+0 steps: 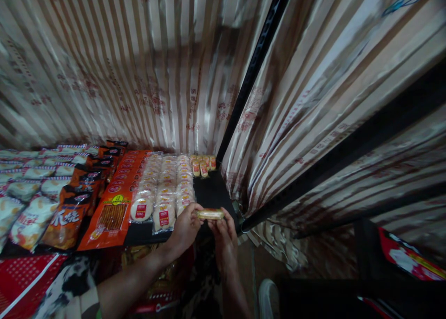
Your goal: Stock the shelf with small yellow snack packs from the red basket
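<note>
Between both hands, just in front of the black shelf (212, 191), is a small gold-wrapped snack (210, 214). My left hand (186, 226) pinches its left end, and my right hand (225, 231) grips its right end. Similar small gold packs (203, 166) stand in short rows at the shelf's back right corner. Left of them are rows of round white rice crackers (164, 214) in clear wrappers, with red labels on the front ones.
Orange pretzel-stick bags (110, 217), brown snack bags (66, 221) and white snack bags (33, 224) fill the shelf's left part. A black upright post (251, 73) rises at the corner, before striped sheeting (156, 68). Below is a red basket (163, 298) holding gold packs.
</note>
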### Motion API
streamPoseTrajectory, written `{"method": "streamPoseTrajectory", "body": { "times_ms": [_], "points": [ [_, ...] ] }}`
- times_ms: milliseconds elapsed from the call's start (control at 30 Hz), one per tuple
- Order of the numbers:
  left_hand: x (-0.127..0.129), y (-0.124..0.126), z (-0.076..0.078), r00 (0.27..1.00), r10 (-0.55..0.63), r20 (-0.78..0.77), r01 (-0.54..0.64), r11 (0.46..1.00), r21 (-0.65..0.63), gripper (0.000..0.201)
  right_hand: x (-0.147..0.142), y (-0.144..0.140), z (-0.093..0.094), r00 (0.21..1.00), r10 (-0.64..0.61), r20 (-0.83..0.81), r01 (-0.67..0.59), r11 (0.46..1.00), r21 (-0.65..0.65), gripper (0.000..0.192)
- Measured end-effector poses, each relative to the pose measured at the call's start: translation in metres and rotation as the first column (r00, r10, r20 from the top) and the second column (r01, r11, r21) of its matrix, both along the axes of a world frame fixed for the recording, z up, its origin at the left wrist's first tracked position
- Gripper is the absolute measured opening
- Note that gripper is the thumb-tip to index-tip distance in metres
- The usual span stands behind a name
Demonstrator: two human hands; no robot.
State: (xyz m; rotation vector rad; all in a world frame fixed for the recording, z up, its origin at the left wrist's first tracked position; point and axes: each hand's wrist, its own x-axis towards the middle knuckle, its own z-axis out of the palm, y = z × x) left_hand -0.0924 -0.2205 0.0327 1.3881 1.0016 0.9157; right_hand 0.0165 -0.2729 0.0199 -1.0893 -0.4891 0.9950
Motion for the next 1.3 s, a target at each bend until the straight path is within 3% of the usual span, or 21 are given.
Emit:
{"method": "streamPoseTrajectory", "body": {
  "times_ms": [200, 533, 900, 1133, 1300],
  "points": [
    [0.0, -0.007, -0.003, 0.999, -0.005, -0.045, 0.01, 0.992, 0.125, 0.024, 0.001, 0.003, -0.001, 0.998, -0.016, 0.054, 0.018, 0.999, -0.035, 0.061],
    [0.001, -0.014, -0.004, 0.999, -0.011, -0.048, 0.021, 0.977, 0.212, 0.026, 0.006, 0.008, -0.012, 0.992, -0.028, 0.122, 0.034, 0.998, -0.046, 0.05],
    [-0.003, -0.012, 0.009, 0.994, 0.012, -0.112, 0.008, 0.985, 0.17, 0.02, 0.003, 0.008, -0.019, 0.994, -0.09, 0.069, 0.091, 0.996, -0.024, 0.036],
    [-0.001, -0.004, 0.008, 0.995, 0.034, -0.094, -0.017, 0.985, 0.17, 0.022, 0.001, 0.01, -0.025, 0.994, -0.107, 0.027, 0.107, 0.994, -0.009, 0.045],
    [0.003, 0.004, 0.007, 0.997, 0.034, -0.07, -0.021, 0.984, 0.178, 0.023, 0.001, 0.011, -0.025, 0.988, -0.077, 0.131, 0.079, 0.997, -0.011, 0.046]
  ]
}}
